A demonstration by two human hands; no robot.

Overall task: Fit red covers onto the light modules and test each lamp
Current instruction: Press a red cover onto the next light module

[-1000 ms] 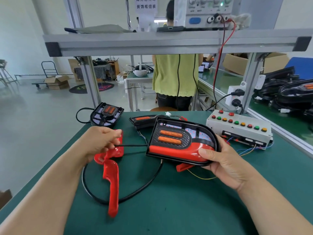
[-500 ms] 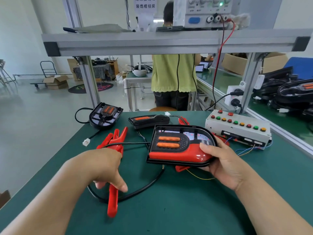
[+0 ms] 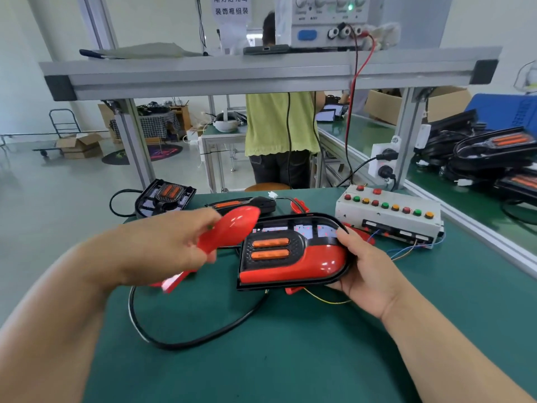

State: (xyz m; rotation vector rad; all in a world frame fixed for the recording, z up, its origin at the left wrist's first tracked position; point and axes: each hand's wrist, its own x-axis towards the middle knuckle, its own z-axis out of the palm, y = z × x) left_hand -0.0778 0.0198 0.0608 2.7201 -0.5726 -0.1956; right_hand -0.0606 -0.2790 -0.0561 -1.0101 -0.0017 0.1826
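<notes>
My right hand (image 3: 367, 270) grips the right end of a black light module (image 3: 293, 251), tilted up off the green table (image 3: 319, 359). The module has two orange strips, and a red cover sits on its lower half. My left hand (image 3: 162, 245) holds a long red cover (image 3: 229, 231) in the air just left of the module, its rounded end close to the module's upper left corner. The cover's lower end is blurred. A thick black cable (image 3: 186, 341) loops on the table below.
A second black module (image 3: 165, 194) and a slim lamp part (image 3: 241, 203) lie at the table's far edge. A white test box with coloured buttons (image 3: 389, 213) stands at the right. More lamps (image 3: 494, 149) pile on the neighbouring bench. A person in a green top (image 3: 279, 123) stands beyond.
My left hand picked a red cover up off the table and carried it up and right to the module. My right hand kept holding the module.
</notes>
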